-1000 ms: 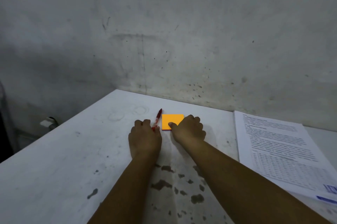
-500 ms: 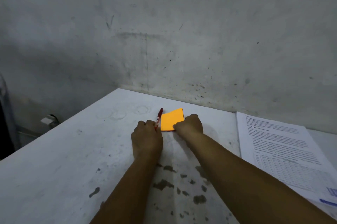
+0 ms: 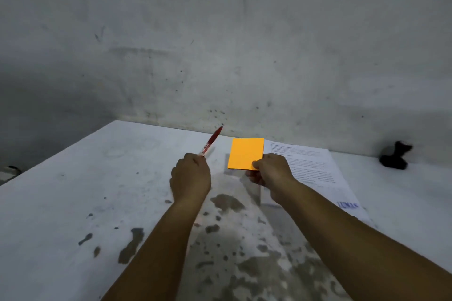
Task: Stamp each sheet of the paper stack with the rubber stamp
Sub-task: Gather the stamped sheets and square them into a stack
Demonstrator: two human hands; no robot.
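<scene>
My left hand (image 3: pixel 190 177) is closed around a red pen (image 3: pixel 211 141) that points up and away from me. My right hand (image 3: pixel 270 171) pinches the lower right corner of an orange sticky-note pad (image 3: pixel 245 153) and holds it lifted above the table. The stack of printed paper (image 3: pixel 315 171) lies flat on the table just right of my right hand, partly behind the pad and my forearm. A black rubber stamp (image 3: pixel 395 155) sits at the far right near the wall, blurred.
The white table (image 3: pixel 85 190) has worn, dark chipped patches in front of me. A stained grey wall (image 3: pixel 220 43) runs along its far edge. The table's left edge drops off at the left of the view.
Both hands have lifted off the table, the left raising the red pen and the right raising the orange pad. The view has swung right, bringing the black stamp into sight.
</scene>
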